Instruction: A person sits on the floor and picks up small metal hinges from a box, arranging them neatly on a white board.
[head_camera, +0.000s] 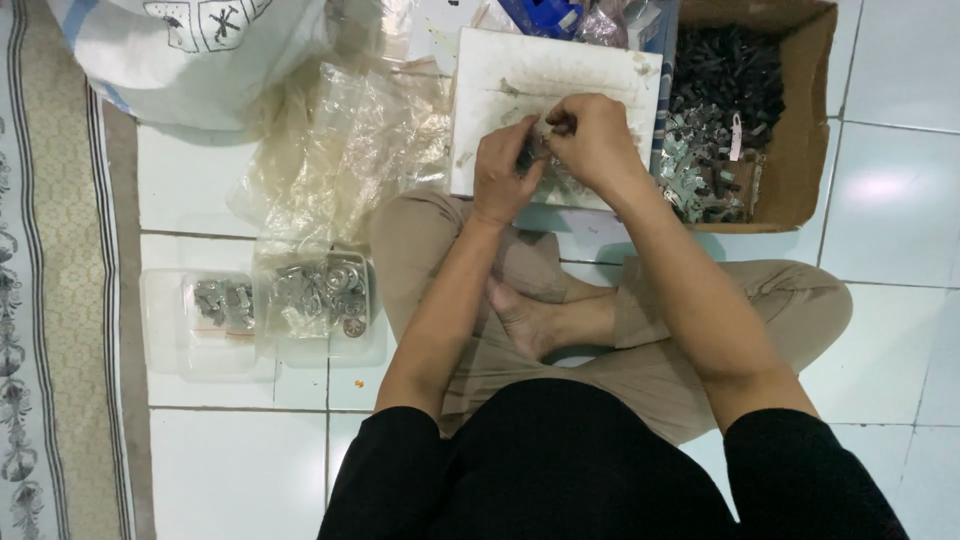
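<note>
I sit cross-legged on a white tiled floor. My left hand (503, 168) and my right hand (592, 140) meet over a worn white board (520, 80) in front of my knees. Both pinch a small dark metal part (538, 145) between the fingertips; its shape is mostly hidden by the fingers. The right hand's fingers curl over the part from the right, the left hand grips it from below.
A cardboard box (805, 130) of dark and silvery metal parts stands at the right of the board. Clear plastic containers (320, 295) with metal pieces sit at my left, with crumpled clear plastic bags (340, 150) and a white sack (190, 50) behind. A patterned rug (40, 300) runs along the left edge.
</note>
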